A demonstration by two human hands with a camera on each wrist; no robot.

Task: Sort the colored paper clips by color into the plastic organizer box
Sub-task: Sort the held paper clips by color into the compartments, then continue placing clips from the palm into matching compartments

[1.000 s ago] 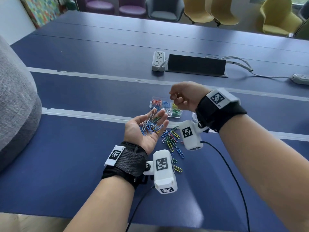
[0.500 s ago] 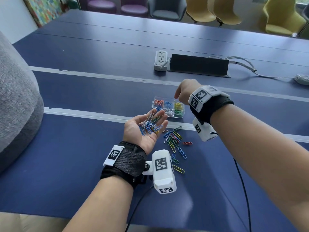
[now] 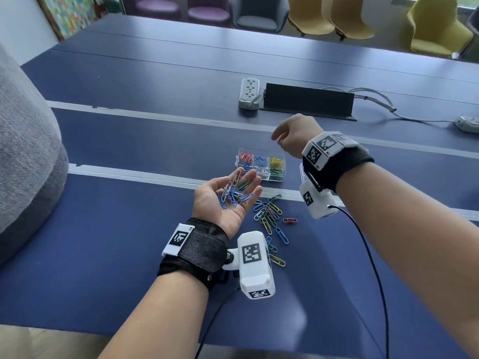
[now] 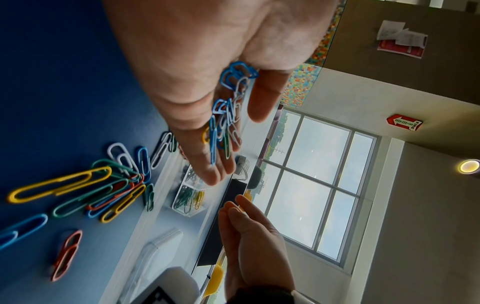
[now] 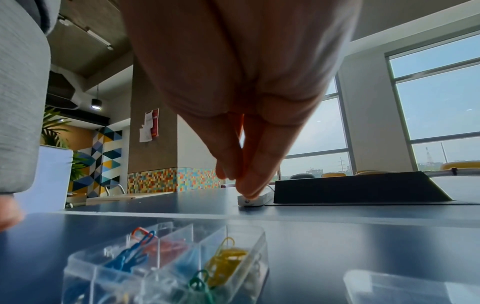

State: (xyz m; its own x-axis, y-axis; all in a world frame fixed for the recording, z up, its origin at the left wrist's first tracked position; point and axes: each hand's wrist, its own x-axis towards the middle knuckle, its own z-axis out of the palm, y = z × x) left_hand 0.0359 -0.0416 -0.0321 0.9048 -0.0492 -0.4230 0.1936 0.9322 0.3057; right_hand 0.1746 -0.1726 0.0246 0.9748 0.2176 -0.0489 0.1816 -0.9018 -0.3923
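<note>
The clear plastic organizer box [image 3: 284, 167] stands on the blue table, with red, blue and yellow clips in its far compartments and green ones at the near right [image 5: 200, 286]. My left hand [image 3: 210, 195] lies palm up just in front of it and carries several clips [image 3: 234, 193], mostly blue and white, on its flat fingers [image 4: 207, 164]. My right hand [image 3: 290, 137] hovers above and behind the box's right end. Its fingers [image 5: 241, 164] hang loosely together and hold nothing. A loose pile of mixed clips [image 3: 268, 215] lies on the table right of my left palm.
The box's clear lid [image 5: 402, 286] lies right of the box, partly behind my right wrist. A white power strip [image 3: 248, 93] and a black cable box [image 3: 308, 102] sit farther back. Grey fabric [image 3: 26, 151] bulks at the left. Wrist-camera cables [image 3: 373, 255] trail over the near table.
My right hand has turned over above the box, its curled fingers have straightened, and it now sits slightly farther back. The left hand with its clips has stayed put.
</note>
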